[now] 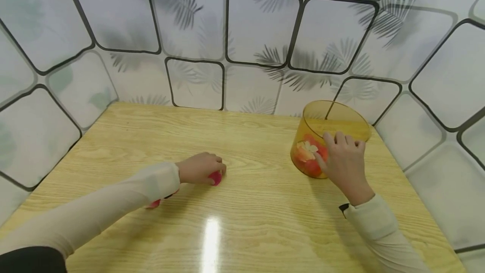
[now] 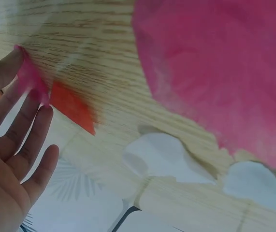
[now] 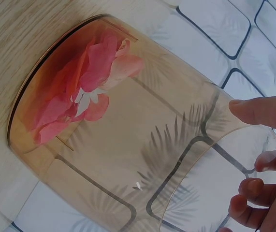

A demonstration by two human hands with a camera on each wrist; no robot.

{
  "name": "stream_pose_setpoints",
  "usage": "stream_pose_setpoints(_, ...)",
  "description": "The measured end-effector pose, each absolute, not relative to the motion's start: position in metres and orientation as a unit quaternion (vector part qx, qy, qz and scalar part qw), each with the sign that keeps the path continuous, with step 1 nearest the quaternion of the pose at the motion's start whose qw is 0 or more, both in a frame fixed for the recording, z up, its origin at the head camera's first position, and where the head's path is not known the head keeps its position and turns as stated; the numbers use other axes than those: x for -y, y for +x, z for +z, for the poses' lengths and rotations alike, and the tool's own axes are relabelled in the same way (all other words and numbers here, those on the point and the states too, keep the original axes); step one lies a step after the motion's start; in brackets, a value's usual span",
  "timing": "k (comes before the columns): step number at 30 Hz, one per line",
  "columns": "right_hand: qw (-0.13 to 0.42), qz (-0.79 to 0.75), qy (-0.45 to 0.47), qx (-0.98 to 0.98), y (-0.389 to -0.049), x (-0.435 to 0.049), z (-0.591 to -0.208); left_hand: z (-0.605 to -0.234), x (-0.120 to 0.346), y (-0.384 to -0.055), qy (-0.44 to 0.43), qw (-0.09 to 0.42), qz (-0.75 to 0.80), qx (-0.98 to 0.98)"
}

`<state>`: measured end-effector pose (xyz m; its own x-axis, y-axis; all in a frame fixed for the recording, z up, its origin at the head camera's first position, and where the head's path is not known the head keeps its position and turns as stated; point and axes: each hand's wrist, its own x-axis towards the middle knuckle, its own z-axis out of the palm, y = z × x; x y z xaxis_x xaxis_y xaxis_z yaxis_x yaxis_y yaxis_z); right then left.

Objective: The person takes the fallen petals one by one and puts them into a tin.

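Between thumb and fingers, my left hand (image 1: 200, 168) pinches a bright pink petal (image 2: 34, 79) low over the table. An orange-red petal (image 2: 72, 106) lies just beyond those fingertips in the left wrist view. My right hand (image 1: 345, 164) grips the rim of a see-through amber bucket (image 3: 142, 125), thumb outside and fingers over the edge inside. At the bucket's bottom sits a heap of pink, red and orange petals (image 3: 96, 60) with a white flower-like piece (image 3: 85, 100) among them.
Close to the left wrist camera is a large pink petal (image 2: 215, 67), with white petals (image 2: 162, 157) beside it. Another pink-red piece (image 1: 154, 204) shows under the left sleeve. The wood-grain table (image 1: 250, 222) meets patterned walls (image 1: 197, 83) at the back and sides.
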<state>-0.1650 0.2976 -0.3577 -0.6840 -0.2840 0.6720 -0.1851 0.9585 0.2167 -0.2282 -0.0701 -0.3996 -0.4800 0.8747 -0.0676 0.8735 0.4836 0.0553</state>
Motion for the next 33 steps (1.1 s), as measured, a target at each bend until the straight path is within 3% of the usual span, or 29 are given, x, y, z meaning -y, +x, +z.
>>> stream_pose_setpoints(15, 0.376, -0.068, 0.127, 0.915, -0.165, -0.297, -0.358, -0.389, 0.054, -0.236, 0.493, 0.081, 0.037, -0.865)
stream_pose_setpoints(24, 0.377, -0.069, 0.125, 0.915, -0.164, -0.299, -0.357, -0.32, -0.005, -0.261, 0.491, -0.005, 0.104, -0.865)
stream_pose_setpoints(33, 0.369, -0.066, 0.121, 0.919, -0.164, -0.298, -0.358, -0.272, -0.098, -0.287, 0.455, -0.039, 0.229, -0.86)
